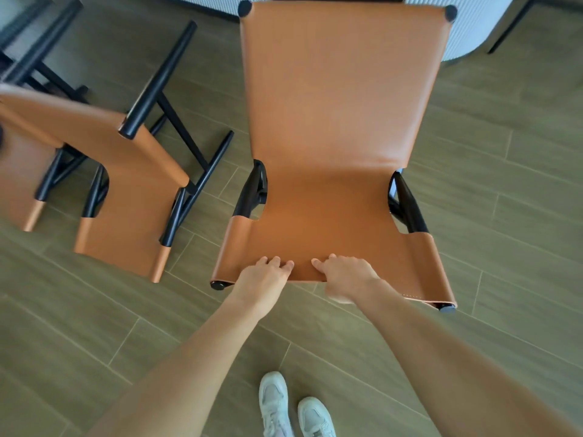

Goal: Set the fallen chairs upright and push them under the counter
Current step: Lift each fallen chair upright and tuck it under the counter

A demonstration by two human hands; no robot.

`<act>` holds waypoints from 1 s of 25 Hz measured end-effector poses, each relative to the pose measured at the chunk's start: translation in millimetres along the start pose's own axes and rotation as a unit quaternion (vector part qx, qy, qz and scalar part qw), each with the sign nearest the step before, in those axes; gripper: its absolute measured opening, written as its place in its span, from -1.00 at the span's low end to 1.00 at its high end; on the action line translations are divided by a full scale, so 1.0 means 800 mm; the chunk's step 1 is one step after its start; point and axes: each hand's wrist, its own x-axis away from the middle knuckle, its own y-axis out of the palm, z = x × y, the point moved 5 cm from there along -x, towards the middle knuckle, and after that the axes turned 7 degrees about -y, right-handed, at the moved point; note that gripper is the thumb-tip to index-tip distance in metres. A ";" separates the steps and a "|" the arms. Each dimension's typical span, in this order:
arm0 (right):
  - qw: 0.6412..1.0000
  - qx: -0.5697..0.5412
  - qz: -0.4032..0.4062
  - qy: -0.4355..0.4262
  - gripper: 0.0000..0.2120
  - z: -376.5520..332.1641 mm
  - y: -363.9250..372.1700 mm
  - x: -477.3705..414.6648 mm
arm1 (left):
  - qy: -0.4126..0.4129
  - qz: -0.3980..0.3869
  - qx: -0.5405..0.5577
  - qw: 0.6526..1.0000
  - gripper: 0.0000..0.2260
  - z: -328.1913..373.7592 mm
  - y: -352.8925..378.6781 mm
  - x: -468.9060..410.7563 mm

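A tan leather chair with a black frame stands upright in the middle, its seat pointing toward the counter's white fluted base. My left hand and my right hand both grip the top edge of its backrest, fingers curled over the leather. A second matching chair lies tipped over on the floor to the left, its black legs sticking up and to the right.
Wood-look floor tiles lie all around. Black legs of another chair show at the top right, and blurred black legs at the top left. My white shoes stand behind the upright chair.
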 end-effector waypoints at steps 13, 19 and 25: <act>0.987 -0.106 0.072 0.100 -0.34 0.037 -0.205 -0.002 | 0.044 0.100 0.024 0.994 -0.54 -0.054 -0.209 -0.071; 0.978 -0.114 0.133 0.111 -0.36 0.067 -0.284 -0.016 | 0.063 0.126 0.041 0.989 -0.58 -0.080 -0.282 -0.118; 0.946 -0.022 0.278 0.162 -0.51 0.109 -0.336 -0.013 | 0.066 0.206 0.104 0.971 -0.56 -0.097 -0.332 -0.149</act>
